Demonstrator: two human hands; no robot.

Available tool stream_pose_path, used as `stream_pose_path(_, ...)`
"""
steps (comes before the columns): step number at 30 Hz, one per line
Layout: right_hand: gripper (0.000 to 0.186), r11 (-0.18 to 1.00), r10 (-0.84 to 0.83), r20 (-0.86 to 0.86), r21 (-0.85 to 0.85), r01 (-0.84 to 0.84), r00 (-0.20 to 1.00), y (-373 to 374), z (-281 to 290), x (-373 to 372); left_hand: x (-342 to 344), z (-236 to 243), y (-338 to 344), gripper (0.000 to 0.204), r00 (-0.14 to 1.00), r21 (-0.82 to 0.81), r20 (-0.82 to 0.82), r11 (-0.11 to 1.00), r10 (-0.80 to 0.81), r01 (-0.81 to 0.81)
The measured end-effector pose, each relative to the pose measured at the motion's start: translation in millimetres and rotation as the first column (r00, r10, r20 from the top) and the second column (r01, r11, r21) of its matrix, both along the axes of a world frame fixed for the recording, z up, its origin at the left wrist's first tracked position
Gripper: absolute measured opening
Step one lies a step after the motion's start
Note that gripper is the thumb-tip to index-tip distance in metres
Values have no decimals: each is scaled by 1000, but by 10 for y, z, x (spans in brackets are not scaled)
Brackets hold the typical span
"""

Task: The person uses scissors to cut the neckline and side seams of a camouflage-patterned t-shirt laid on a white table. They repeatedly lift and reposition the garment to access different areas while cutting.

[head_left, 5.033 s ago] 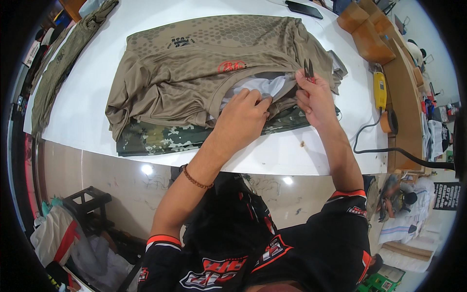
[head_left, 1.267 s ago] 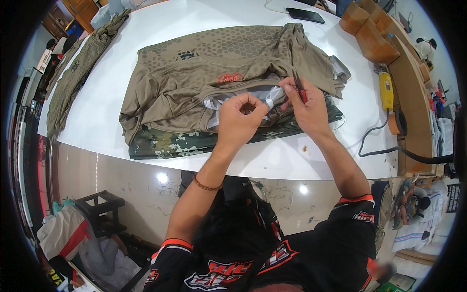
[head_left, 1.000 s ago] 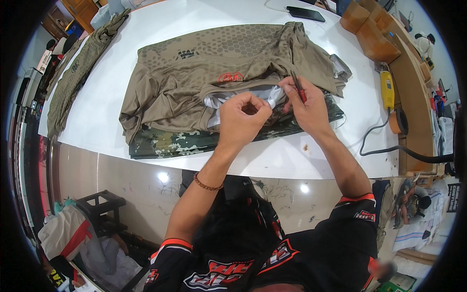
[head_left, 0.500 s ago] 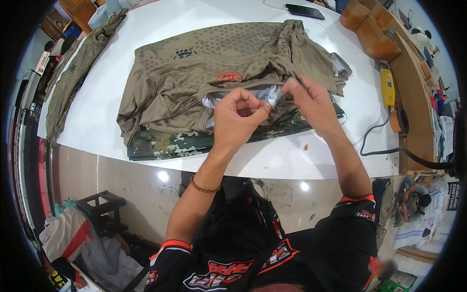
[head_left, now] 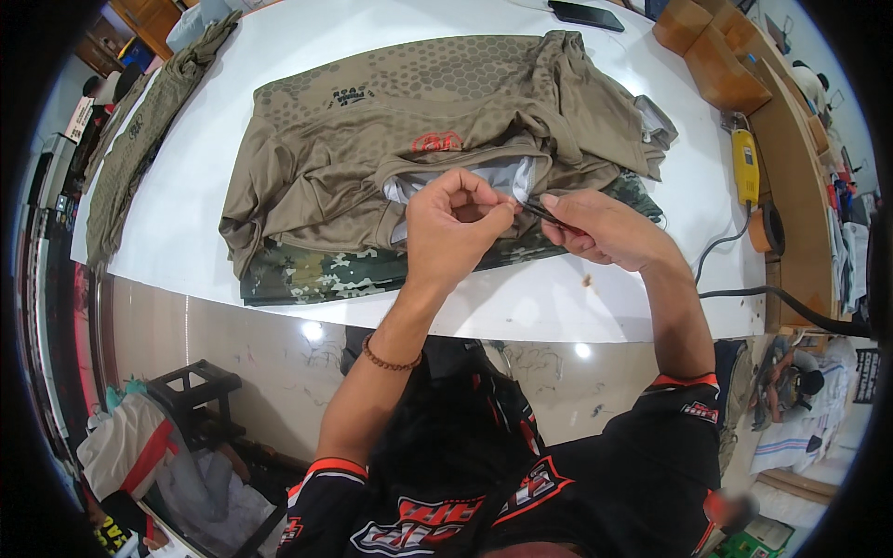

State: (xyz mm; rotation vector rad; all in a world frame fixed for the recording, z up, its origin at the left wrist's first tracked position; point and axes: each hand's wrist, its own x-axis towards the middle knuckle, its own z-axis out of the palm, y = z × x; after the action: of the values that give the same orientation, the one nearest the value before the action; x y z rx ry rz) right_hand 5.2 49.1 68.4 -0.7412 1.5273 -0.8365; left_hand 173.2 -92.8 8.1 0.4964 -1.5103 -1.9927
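Observation:
A brown-olive shirt (head_left: pixel 316 158) with a hexagon pattern and a red emblem lies on the white table, its neckline turned toward me and pale lining showing inside. Beneath it is a folded green camouflage garment (head_left: pixel 326 272). My left hand (head_left: pixel 451 228) is closed in a pinch at the neckline's right side; whatever is between the fingertips is too small to make out. In my right hand (head_left: pixel 614 228) are slim dark thread snips (head_left: pixel 547 215), fingers wrapped round them. Their tip points left, right beside the left fingertips.
On the table's left edge lies another patterned garment (head_left: pixel 153 139). A phone (head_left: pixel 586 15) rests at the back. To the right are cardboard boxes (head_left: pixel 721 70), a yellow corded tool (head_left: pixel 744 167), a tape roll (head_left: pixel 766 228) and a black cable (head_left: pixel 800 302). Other people appear at the sides.
My right hand has come down and swung its snips leftward, bringing the tip to the left fingertips. The left hand stays pinched in nearly the same place.

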Motion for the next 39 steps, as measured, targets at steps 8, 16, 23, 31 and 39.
stream_pose_path(8, 47, 999, -1, -31, -48, 0, 1000, -25, -75, 19, -3, 4, 0, 18, 1000, -1, -9, 1000, -9, 9)
stream_pose_path(16, 45, 997, -52, 42, 57, 50, 998, -47, -10, 63, 18, 7, 9, 17, 1000, -73, 21, 997, -21, 22)
stream_pose_path(23, 45, 993, -104, 132, 60, 97, 986, -62, -24, 117, 17, 28, 33, 17, 998, -141, 64, 990, -20, 29)
stream_pose_path(31, 43, 992, -121, 111, 52, 115, 986, -71, -33, 132, -17, -25, 45, 15, 999, -159, 40, 987, 25, -19)
stream_pose_path(39, 42, 989, -137, 158, 81, 126, 978, -61, -5, 158, 5, 2, 48, 15, 997, -182, 72, 983, -2, 15)
